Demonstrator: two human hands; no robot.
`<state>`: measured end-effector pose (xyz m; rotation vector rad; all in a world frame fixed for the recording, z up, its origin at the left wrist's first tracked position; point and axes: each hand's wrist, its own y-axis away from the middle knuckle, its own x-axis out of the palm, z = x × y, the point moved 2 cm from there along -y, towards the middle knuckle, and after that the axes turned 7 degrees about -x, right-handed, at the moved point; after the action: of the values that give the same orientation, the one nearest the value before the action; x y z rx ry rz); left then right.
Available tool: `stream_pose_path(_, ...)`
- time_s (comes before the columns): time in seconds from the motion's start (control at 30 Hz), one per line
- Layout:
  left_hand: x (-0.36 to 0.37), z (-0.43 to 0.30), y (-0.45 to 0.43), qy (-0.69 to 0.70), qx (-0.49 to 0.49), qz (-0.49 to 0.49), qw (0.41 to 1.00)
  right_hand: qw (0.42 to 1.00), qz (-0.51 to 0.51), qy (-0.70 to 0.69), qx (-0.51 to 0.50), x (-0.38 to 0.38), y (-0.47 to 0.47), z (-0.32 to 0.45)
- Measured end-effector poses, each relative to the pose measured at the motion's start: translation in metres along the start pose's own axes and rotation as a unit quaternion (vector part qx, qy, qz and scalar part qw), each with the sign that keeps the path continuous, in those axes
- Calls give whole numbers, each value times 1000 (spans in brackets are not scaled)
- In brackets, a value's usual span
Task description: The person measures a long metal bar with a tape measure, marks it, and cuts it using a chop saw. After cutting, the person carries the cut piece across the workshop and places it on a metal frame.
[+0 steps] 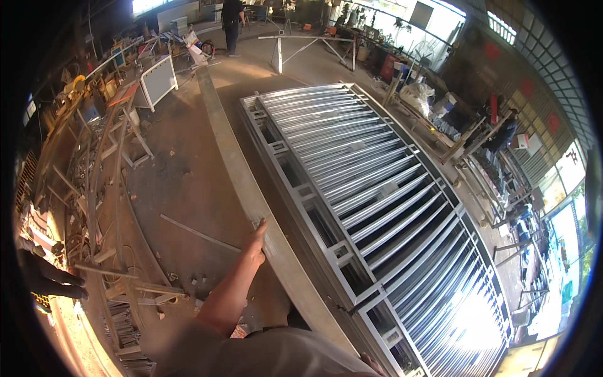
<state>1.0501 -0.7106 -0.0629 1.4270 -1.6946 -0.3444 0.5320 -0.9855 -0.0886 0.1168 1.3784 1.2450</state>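
A long, flat-faced metal beam (235, 162) runs from the far floor to the front of my body. My left hand (257, 245) grips its left edge around the middle, thumb on the top face and the other fingers mostly hidden. Only a small part of my right hand (372, 364) shows at the bottom edge, by the beam's near end; my shirt hides the rest, so its hold is unclear. Along the beam's right side lies a stack of shiny metal railing panels (358, 193), with closely spaced round bars and rectangular frames.
A thin metal strip (200, 232) lies on the floor left of the beam. Scrap metal and stands (106, 155) crowd the left. Ahead are a metal trestle (315, 40) and a standing person (232, 23). Another person (503, 132) is by racks on the right.
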Motion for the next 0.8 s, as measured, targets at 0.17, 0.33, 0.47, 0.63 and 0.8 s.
stream_pose_path(0.17,31,-95,-59,-24,-20,-57,998,1000,18,12,-11,-84,-85,83)
stream_pose_path(0.33,20,-180,-159,30,9,-36,999,998,25,42,-30,-149,-173,185)
stream_pose_path(0.47,-15,-259,-280,102,3,-50,994,997,25,64,-43,-172,-263,292)
stream_pose_path(0.63,-38,-413,-354,104,81,-61,989,996,16,73,-53,-204,-368,462)
stream_pose_path(0.8,-62,-567,-402,114,39,-133,984,994,21,79,-66,-247,-438,605)
